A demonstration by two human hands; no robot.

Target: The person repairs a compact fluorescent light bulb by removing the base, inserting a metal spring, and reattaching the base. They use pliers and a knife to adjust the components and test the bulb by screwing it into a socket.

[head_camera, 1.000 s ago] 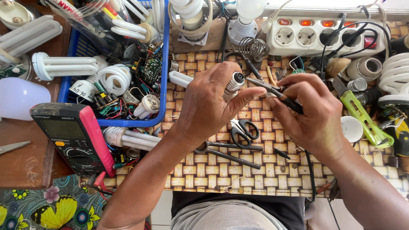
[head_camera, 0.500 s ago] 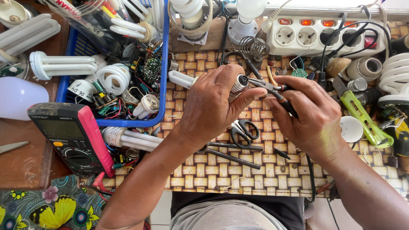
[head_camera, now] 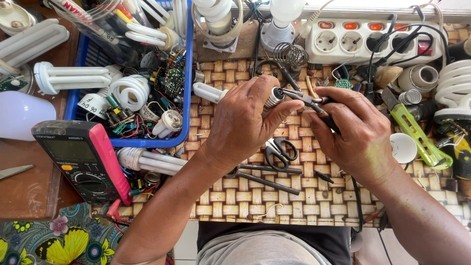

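Head view: left hand (head_camera: 245, 122) fingers grip a bulb base (head_camera: 273, 98). Right hand (head_camera: 360, 130) fingers squeeze pliers (head_camera: 300, 96) touching its tip. Base looks unopened; work seems just begun.

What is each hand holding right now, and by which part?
The left hand grips a lamp near its metal screw base. The right hand holds pliers by their handles, tips at the base.

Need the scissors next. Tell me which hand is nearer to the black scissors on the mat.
Left. The left hand is just up and left of the black scissors, its heel almost over them; the right hand sits farther off to their right.
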